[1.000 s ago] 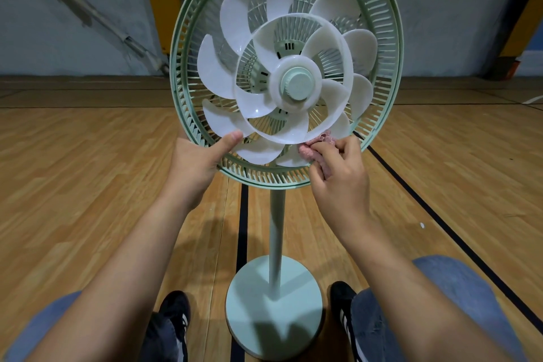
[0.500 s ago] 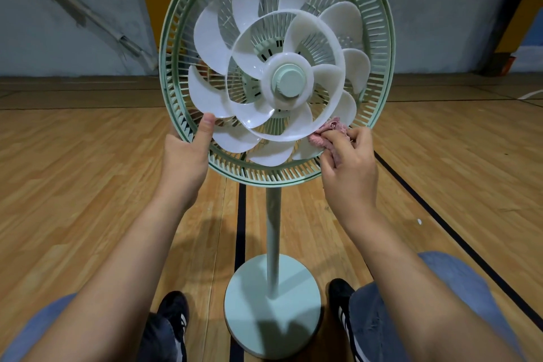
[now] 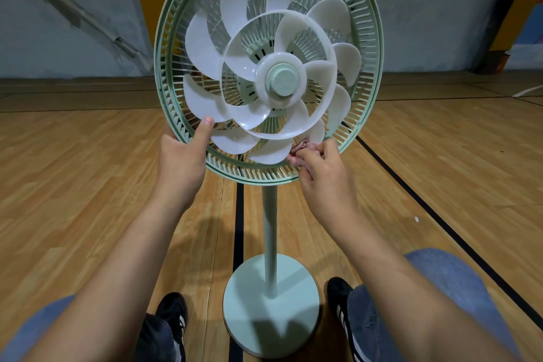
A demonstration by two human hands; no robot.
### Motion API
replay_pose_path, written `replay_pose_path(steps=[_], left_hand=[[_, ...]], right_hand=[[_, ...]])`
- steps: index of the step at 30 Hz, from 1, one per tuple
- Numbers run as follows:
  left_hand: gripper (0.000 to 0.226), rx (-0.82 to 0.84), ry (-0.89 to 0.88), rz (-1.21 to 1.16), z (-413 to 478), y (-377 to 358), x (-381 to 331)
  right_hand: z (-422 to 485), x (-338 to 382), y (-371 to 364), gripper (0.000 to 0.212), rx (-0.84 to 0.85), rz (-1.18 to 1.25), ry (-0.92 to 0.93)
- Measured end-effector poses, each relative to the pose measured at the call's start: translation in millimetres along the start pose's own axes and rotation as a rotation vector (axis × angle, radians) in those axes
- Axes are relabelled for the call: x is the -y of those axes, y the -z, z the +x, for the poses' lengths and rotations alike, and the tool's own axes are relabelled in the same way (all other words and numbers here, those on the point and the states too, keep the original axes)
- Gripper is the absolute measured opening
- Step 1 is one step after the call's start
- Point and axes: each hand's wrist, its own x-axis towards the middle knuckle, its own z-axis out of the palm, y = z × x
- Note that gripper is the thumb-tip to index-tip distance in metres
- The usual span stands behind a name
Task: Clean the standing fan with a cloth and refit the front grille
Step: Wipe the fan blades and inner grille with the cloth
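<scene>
A pale green standing fan (image 3: 270, 229) stands in front of me with no front grille on it, so its white blades (image 3: 205, 41) are bare inside the green rear guard (image 3: 368, 47). My left hand (image 3: 183, 161) grips the guard's lower left rim, thumb pressed on a blade tip. My right hand (image 3: 324, 176) holds a small pink cloth (image 3: 301, 151) against the lower blades at the bottom right. The front grille is not in view.
The fan's round base (image 3: 271, 307) rests on a wooden floor with black lines (image 3: 239, 214). My two black shoes (image 3: 173, 313) and knees in jeans flank the base. A grey wall with a slanted pole (image 3: 76, 15) is behind.
The blades have turned a little. My right hand with the cloth has shifted along the lower blades, and my left thumb has moved up onto a blade tip.
</scene>
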Motion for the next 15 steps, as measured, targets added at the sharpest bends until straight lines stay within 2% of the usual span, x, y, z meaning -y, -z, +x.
replay_pose_path(steps=[4,8,12,15], left_hand=[[0.026,0.011,-0.013,-0.012,0,1,3],[0.013,-0.018,0.022,-0.008,-2,-1,3],[0.011,-0.036,0.033,-0.015,-4,-3,1],[0.012,-0.031,0.025,-0.023,-4,-2,-1]], right_hand=[[-1,0,4,0.015,0.019,0.014,-0.002],[3,-1,16,0.009,-0.062,0.082,-0.046],[7,-7,27,0.007,-0.146,0.115,-0.097],[12,-11,31,0.017,-0.212,0.128,-0.102]])
